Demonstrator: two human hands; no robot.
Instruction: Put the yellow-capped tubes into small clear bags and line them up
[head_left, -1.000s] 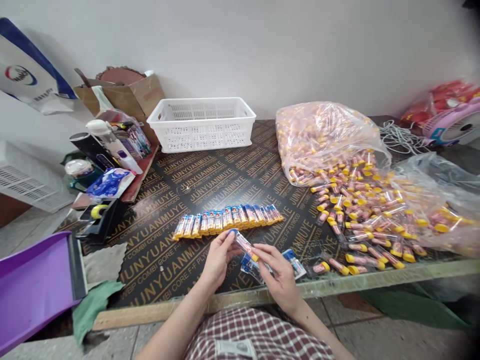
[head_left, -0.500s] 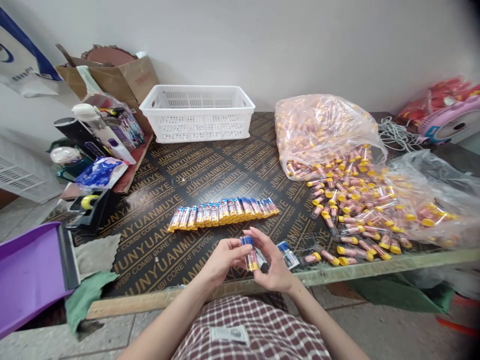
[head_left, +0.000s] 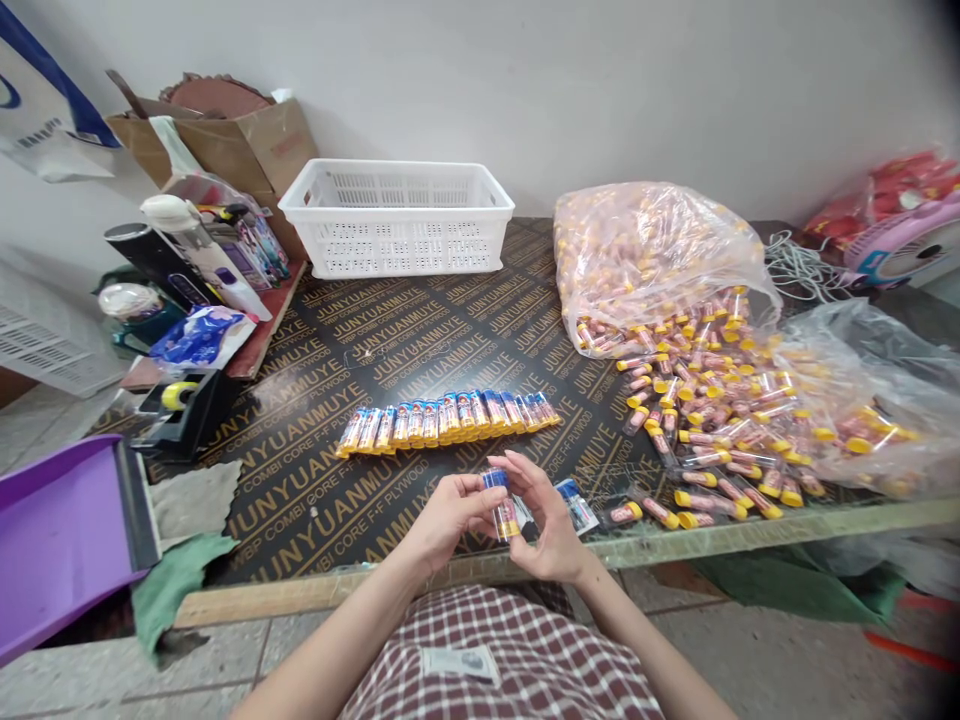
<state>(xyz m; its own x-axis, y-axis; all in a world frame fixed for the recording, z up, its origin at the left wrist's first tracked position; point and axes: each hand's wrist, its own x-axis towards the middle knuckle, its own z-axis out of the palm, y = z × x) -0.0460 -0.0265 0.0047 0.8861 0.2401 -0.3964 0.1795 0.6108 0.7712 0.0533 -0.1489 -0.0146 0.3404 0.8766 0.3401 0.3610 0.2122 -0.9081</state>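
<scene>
Over the table's front edge, my left hand grips a small clear plastic tube between thumb and fingers. The tube is tilted, with a blue label band near its top and a yellow cap at the bottom. Around its other side curves my right hand, its thumb by the yellow cap and its fingertips near the upper end. Something whitish shows partly behind the right fingers; I cannot make it out. Just right of that hand lies a stack of blue-and-white printed labels. Beyond both hands, labelled tubes lie side by side in a row.
Yellow-capped tubes spill across the right side from a clear plastic bag. A white basket stands at the back. To the left are a tape dispenser, a bottle and a purple dustpan.
The camera view has shifted slightly, so the table's contents sit a little differently in the picture. Both hands stay at the same tube with almost the same grip.
</scene>
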